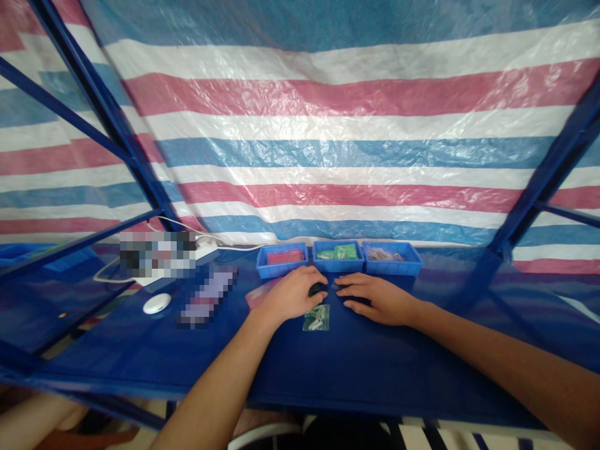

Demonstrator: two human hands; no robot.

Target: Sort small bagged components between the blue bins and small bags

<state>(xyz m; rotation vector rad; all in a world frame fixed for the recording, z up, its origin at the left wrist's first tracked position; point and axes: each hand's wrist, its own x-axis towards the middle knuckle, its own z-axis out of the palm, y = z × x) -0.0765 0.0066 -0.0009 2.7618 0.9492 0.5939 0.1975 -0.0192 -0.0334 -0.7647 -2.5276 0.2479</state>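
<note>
Clock directions are taken from the small clear bag [317, 319], with twelve pointing away from the person. Far out at ten o'clock a blue bin [70, 257] stands beyond the frame's bars. Nearer on that bearing, a white power strip [207, 248] with cords lies beside a pixelated item [157, 255]. At nine o'clock a round white case [157, 304] lies on the blue surface [290, 369], and a flat purplish item [209, 297], also pixelated, sits slantwise between it and the hands. A pink bag [257, 295] lies at ten o'clock, partly under the left wrist.

The left hand [299, 292] is at eleven o'clock, fingers curved and thumb apart, close to the small bag's upper edge; I cannot tell whether it grips anything. The small bag lies flat, with pale pieces and a green tint inside. Behind, three blue bins stand in a row: red packets [284, 257] at eleven o'clock, green packets [337, 252] near half past twelve, bagged pale pieces [382, 254] near two. The right hand [372, 297] rests between two and three, palm down, fingers loosely spread, holding nothing visible.
</note>
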